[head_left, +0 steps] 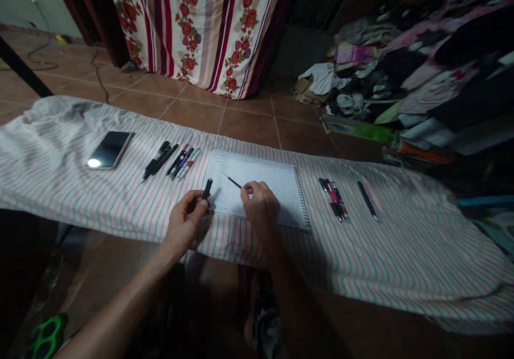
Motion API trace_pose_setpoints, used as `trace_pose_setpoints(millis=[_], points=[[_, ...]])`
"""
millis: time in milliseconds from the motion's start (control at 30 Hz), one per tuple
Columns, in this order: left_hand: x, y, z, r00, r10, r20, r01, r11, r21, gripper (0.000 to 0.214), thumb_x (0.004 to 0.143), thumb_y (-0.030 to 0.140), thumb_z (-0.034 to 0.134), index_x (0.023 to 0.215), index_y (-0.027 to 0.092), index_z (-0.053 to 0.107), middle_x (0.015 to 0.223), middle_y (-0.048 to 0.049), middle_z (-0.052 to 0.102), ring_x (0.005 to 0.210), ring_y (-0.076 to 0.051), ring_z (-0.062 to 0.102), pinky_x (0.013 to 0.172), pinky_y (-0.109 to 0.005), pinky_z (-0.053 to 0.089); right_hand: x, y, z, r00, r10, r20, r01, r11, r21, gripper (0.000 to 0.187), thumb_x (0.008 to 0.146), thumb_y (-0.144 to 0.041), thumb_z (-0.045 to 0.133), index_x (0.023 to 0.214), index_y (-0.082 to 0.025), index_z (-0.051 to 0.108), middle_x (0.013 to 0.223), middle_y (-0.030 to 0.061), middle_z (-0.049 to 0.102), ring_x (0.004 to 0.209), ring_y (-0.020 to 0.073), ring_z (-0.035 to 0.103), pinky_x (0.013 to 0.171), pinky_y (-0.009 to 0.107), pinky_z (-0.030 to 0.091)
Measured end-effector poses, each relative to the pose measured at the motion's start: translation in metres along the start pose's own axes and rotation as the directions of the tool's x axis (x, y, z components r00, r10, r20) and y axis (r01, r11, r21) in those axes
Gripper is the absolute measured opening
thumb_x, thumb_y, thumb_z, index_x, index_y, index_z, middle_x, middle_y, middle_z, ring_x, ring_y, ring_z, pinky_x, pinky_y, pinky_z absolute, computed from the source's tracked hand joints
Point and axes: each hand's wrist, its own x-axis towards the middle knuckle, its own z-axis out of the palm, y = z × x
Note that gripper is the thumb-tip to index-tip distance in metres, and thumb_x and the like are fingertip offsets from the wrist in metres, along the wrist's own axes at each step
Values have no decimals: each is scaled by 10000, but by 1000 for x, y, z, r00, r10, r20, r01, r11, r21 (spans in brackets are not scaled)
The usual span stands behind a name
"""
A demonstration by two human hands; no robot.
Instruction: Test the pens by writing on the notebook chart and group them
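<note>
My left hand (pixel 188 211) pinches a short, thick black pen barrel (pixel 208 188), held upright at the notebook's left edge. Between the fingers of my right hand (pixel 261 203) is a thin dark rod with a pale tip (pixel 233 181), which looks like a pen refill. It points up and to the left above the page. Beneath both lies the open spiral notebook (pixel 277 179), its wire coil on the right and faint marks on the paper. My right hand covers part of the page.
Left of the notebook lie several colored pens (pixel 183 162), several black pens (pixel 158 161) and a phone (pixel 110 150). More pens (pixel 334 199) and a lone dark pen (pixel 368 201) lie to the right. A striped cloth (pixel 249 241) covers the surface; clothes (pixel 401 69) are heaped behind.
</note>
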Motion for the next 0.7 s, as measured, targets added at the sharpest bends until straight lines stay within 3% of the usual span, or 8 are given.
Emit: trace_pose_setpoints(millis=[100, 200, 300, 400, 533, 700], points=[[1, 2, 0, 1000, 7, -19, -7, 1000, 2, 270, 706, 366, 603, 872, 154, 575, 691, 5, 582, 649, -134, 564, 644, -271, 462, 5, -1, -4, 1000, 27, -12, -26, 993, 118, 127, 772, -191, 510, 707, -191, 620, 710, 29, 621, 685, 153, 562, 675, 257, 395], [1, 4, 0, 999, 20, -31, -20, 1000, 18, 268, 703, 365, 599, 868, 155, 578, 672, 6, 582, 639, -135, 559, 636, -268, 455, 11, -2, -9, 990, 123, 70, -140, 932, 335, 104, 744, -229, 534, 692, -191, 616, 627, 8, 608, 611, 145, 569, 656, 258, 428], [2, 3, 1, 999, 27, -35, -26, 999, 32, 266, 708, 363, 596, 871, 154, 582, 671, 5, 585, 647, -137, 557, 639, -266, 449, 15, 0, -11, 957, 226, 182, -290, 779, 557, 118, 719, -309, 575, 709, -197, 612, 596, -7, 615, 591, 151, 596, 633, 261, 462], [3, 0, 2, 999, 32, -23, -31, 999, 25, 257, 720, 354, 590, 880, 154, 581, 685, 4, 586, 659, -136, 559, 648, -264, 448, 17, 4, -11, 936, 256, 240, -348, 596, 723, 174, 683, -357, 613, 732, -190, 610, 639, 4, 640, 624, 157, 618, 637, 268, 488], [4, -2, 4, 1000, 19, 1, -19, 1000, 8, 237, 725, 342, 591, 875, 159, 576, 694, 9, 584, 656, -129, 562, 651, -256, 447, 19, 7, -11, 925, 282, 255, -361, 441, 822, 209, 640, -357, 657, 736, -177, 614, 673, 15, 645, 618, 142, 607, 619, 266, 494], [4, 0, 8, 1000, 14, -8, -13, 999, 52, 212, 717, 326, 594, 855, 166, 584, 668, 14, 578, 637, -129, 554, 626, -250, 437, 21, 11, -17, 919, 286, 272, -368, 369, 853, 236, 627, -366, 679, 751, -173, 623, 688, 16, 653, 612, 127, 596, 608, 263, 493]])
